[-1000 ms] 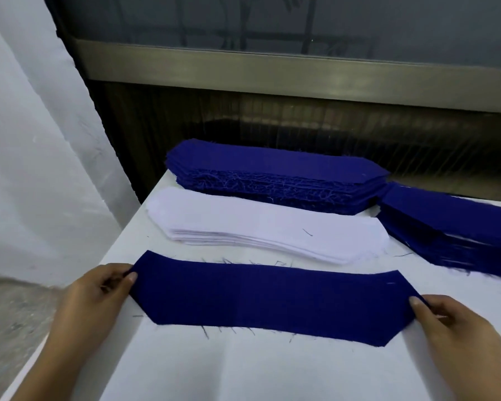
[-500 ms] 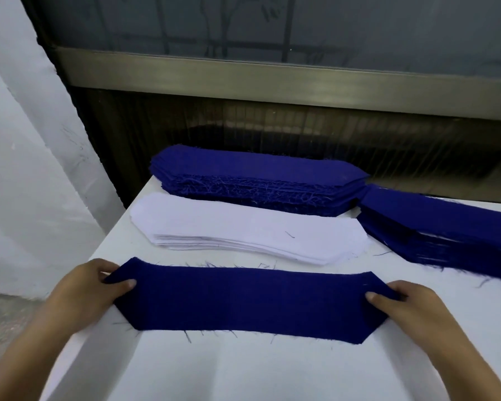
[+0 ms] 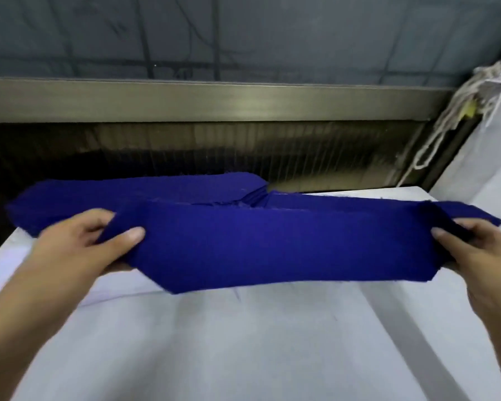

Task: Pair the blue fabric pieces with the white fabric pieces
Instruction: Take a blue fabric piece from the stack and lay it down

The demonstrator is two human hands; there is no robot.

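White table (image 3: 272, 342) fills the lower frame. Across the middle, the blue fabric piece (image 3: 272, 244) is held up, stretched wide. Behind it there's a stack of blue pieces (image 3: 128, 189) at centre left and a second blue stack (image 3: 330, 199) at centre right. Left hand (image 3: 81, 247) pinches the left end, thumb on top. Right hand (image 3: 480, 250) clamps the right end the same way.

A white bench (image 3: 272, 342) fills the foreground, its covering creased. Behind it runs a dull metal rail (image 3: 214, 102) — above that, grey window glass (image 3: 243, 33) crossed by dark lines; below, a dark ribbed panel (image 3: 301, 151). At the right, tangled white cord (image 3: 480, 82) hangs beside a pale wall (image 3: 489, 169).
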